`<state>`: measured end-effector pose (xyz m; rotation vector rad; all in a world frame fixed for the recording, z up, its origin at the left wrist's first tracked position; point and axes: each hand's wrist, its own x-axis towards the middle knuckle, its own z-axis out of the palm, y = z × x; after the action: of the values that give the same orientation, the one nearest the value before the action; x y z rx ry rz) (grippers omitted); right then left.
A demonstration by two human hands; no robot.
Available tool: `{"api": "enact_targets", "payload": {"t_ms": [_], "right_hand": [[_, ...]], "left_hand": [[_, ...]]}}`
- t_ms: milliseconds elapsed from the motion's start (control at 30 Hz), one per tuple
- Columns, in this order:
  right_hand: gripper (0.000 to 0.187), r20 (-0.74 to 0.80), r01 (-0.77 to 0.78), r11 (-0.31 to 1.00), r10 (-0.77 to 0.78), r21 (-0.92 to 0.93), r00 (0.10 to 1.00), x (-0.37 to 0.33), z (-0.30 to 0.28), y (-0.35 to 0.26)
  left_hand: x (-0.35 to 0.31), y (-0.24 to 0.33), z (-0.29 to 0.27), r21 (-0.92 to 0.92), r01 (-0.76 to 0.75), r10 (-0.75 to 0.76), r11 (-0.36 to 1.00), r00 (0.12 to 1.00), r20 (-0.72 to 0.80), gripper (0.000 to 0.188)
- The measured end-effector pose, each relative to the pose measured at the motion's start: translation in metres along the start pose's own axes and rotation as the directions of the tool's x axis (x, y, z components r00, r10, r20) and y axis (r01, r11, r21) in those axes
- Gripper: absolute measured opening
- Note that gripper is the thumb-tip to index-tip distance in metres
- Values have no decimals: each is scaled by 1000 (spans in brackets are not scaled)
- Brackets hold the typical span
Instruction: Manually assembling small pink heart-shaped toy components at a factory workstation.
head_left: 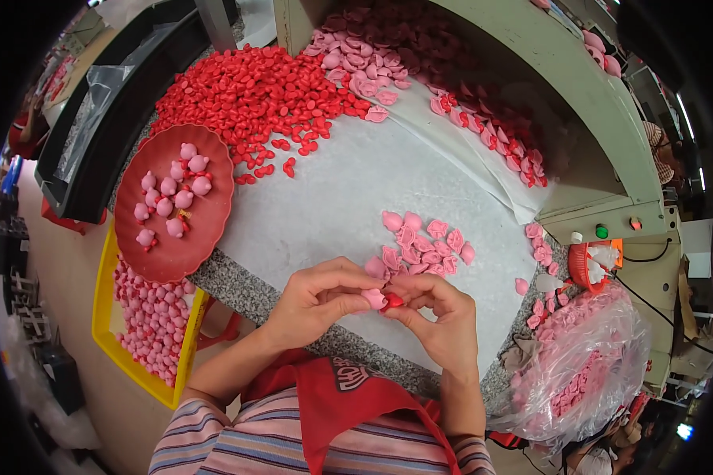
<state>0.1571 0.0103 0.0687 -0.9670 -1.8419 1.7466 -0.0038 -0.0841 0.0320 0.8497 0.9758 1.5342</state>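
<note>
Above the near part of the work table, my left hand (313, 305) pinches a small rounded pink plastic piece (374, 298) between thumb and fingers. My right hand (445, 323) is closed on a small glossy red plastic piece (394, 301). The two pieces meet or nearly touch between my fingertips; the exact contact is partly hidden by the fingers. Just beyond my hands lies a loose group of hollow pink half shells (426, 253) on the pale sheet (325, 190).
A large heap of red pieces (245, 87) lies far left. A red scalloped plate (162, 257) holds several pink round figures, above a yellow crate (104, 293) of more. At right stand a machine housing (634, 134), an orange basket (580, 267) and a clear bag (614, 340) of pink parts.
</note>
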Motion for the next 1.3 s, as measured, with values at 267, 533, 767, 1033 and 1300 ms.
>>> {"api": "enact_targets", "payload": {"t_ms": [267, 533, 767, 1033, 1300], "right_hand": [[25, 43, 47, 995, -51, 91, 998, -2, -3, 5], [33, -168, 167, 935, -227, -313, 959, -19, 20, -7], [37, -203, 88, 994, -100, -68, 974, -21, 17, -8], [26, -155, 216, 880, -305, -424, 940, -6, 6, 5], [21, -283, 141, 927, -248, -348, 927, 71, -54, 23]], "left_hand": [[1, 6, 5, 106, -29, 29, 994, 1000, 3, 23], [-3, 0, 24, -48, 162, -167, 986, 977, -135, 17], [-1, -1, 15, -144, 204, -211, 968, 977, -37, 19], [14, -19, 24, -62, 84, -88, 995, 993, -74, 15], [111, -52, 35, -88, 134, -146, 987, 978, -152, 34]]}}
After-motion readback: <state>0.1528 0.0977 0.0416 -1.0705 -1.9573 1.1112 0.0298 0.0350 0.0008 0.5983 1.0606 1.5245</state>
